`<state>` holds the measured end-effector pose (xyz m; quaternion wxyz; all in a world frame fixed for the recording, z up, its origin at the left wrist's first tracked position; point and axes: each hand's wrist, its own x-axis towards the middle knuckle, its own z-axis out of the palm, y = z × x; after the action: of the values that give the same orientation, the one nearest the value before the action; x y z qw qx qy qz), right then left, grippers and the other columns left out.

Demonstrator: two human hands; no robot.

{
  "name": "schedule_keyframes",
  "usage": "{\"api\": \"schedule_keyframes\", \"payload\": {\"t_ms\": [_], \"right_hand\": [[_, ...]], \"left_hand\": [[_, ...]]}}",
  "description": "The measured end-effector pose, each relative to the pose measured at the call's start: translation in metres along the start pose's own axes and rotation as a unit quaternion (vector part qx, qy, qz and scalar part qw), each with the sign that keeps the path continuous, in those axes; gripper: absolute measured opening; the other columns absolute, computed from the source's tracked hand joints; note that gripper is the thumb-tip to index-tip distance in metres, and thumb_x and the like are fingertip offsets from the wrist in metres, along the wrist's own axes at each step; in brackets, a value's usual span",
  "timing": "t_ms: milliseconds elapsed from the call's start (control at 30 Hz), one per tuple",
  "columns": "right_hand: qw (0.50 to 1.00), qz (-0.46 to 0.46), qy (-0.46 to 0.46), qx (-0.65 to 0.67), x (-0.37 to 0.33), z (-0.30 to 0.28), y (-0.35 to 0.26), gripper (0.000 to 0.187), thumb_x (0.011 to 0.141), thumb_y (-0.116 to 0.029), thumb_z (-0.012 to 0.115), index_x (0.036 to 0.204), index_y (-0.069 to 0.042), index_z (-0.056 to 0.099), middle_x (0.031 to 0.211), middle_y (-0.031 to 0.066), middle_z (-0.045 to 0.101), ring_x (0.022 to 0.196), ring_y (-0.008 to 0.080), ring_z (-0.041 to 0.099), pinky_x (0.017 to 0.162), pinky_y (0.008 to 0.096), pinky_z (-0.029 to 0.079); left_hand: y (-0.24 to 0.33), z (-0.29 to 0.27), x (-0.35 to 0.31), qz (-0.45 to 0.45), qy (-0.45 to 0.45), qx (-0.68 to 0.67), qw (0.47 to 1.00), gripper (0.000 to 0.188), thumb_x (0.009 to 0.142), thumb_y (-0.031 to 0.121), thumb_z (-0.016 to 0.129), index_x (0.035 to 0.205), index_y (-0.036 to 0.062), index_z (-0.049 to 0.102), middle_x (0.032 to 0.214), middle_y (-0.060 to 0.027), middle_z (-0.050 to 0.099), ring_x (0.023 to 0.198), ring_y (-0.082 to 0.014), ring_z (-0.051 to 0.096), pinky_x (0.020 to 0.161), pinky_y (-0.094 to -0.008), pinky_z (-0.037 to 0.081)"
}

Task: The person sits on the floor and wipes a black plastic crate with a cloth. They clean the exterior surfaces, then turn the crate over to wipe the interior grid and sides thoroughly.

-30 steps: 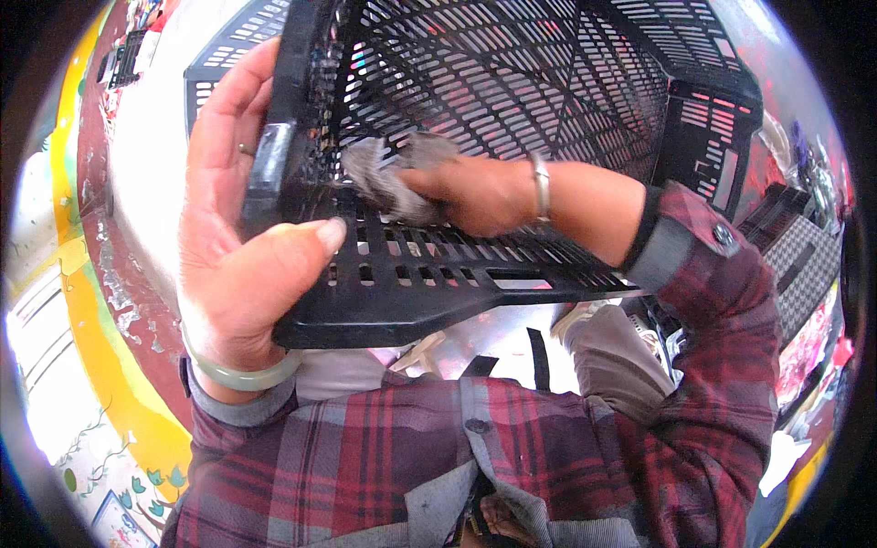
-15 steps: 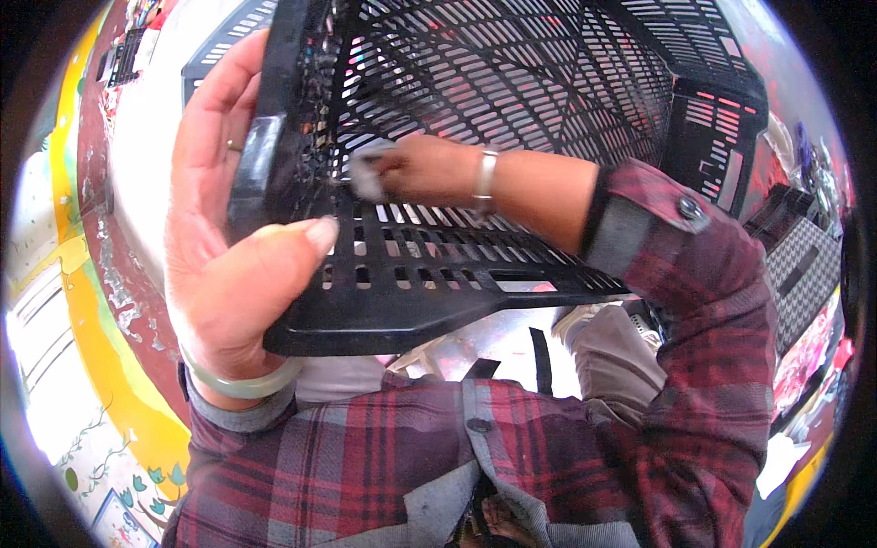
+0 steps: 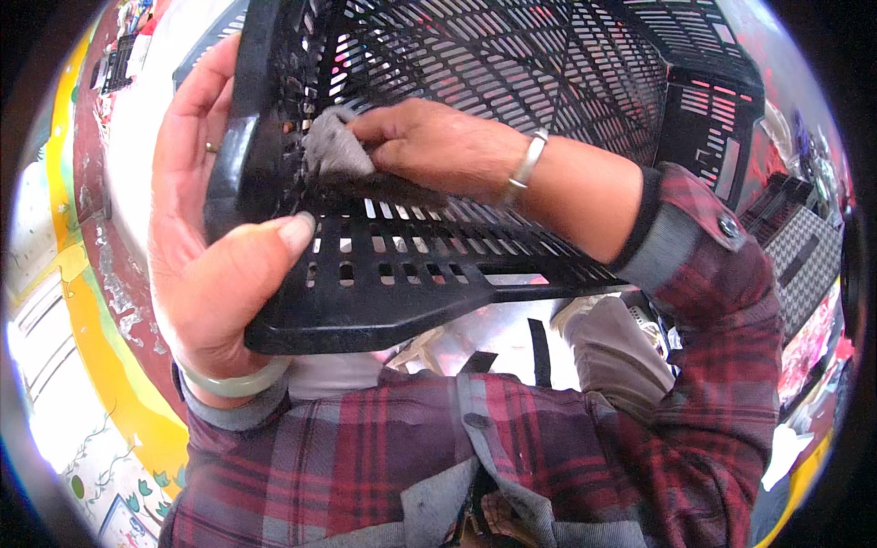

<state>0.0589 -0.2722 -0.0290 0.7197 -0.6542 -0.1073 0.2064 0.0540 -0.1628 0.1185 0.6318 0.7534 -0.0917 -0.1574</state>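
The left hand (image 3: 206, 265) is clamped on the corner of a black slatted plastic crate (image 3: 365, 324), thumb laid over the inside and fingers wrapped around the outside of the end wall. The crate is tilted, its open side facing the person, and reaches from the left hand across beneath and beyond the other hand. The right hand (image 3: 448, 146) is inside it, pinching a grey cloth (image 3: 333, 146) between thumb and fingers. The hands are apart, with the cloth between them.

Compared with half a second ago, the crate and the left hand sit a little farther left, and the cloth has moved up, farther from the left thumb. It now appears to meet the end wall that the left fingers hold from outside, so the rubbing seems to be reaching the inner corner; how hard it presses I cannot tell.

A silver bracelet (image 3: 528, 166) is on the right wrist, a pale bangle (image 3: 236, 382) on the left. Beyond the right forearm lies a grey patterned panel (image 3: 804, 256); below the right hand, past the crate, is a black strip (image 3: 540, 352).
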Motion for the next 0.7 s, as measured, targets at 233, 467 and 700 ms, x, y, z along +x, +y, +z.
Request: {"api": "schedule_keyframes", "payload": {"t_ms": [233, 467, 700], "right_hand": [[0.935, -0.037, -0.021, -0.352, 0.051, 0.03, 0.033, 0.026, 0.072, -0.008, 0.053, 0.094, -0.001, 0.066, 0.106, 0.0207, 0.059, 0.101, 0.0334, 0.057, 0.088, 0.0376, 0.046], [0.916, -0.075, -0.075, -0.386, 0.055, 0.035, 0.022, 0.021, 0.071, -0.013, 0.055, 0.08, 0.001, 0.068, 0.085, 0.0205, 0.064, 0.082, 0.0342, 0.063, 0.075, 0.0418, 0.051], [0.894, -0.057, -0.136, -0.423, 0.05, 0.017, -0.008, 0.025, 0.076, -0.02, 0.056, 0.08, 0.002, 0.068, 0.082, 0.0231, 0.065, 0.079, 0.0365, 0.064, 0.073, 0.0421, 0.051]], "left_hand": [[-0.001, 0.0, 0.0, 0.021, -0.011, 0.02, 1.0, 0.087, 0.056, 0.014, 0.057, 0.136, -0.0074, 0.029, 0.125, -0.0199, 0.05, 0.114, -0.027, 0.053, 0.101, -0.0359, 0.038], [0.002, -0.006, 0.001, 0.032, -0.023, 0.045, 0.998, 0.083, 0.057, 0.009, 0.055, 0.134, -0.0086, 0.031, 0.129, -0.0197, 0.046, 0.117, -0.0256, 0.049, 0.102, -0.0341, 0.036], [0.0, -0.019, 0.0, 0.04, -0.057, 0.034, 0.997, 0.08, 0.057, 0.003, 0.052, 0.134, -0.0094, 0.034, 0.135, -0.0197, 0.04, 0.125, -0.0245, 0.041, 0.105, -0.0319, 0.029]]}}
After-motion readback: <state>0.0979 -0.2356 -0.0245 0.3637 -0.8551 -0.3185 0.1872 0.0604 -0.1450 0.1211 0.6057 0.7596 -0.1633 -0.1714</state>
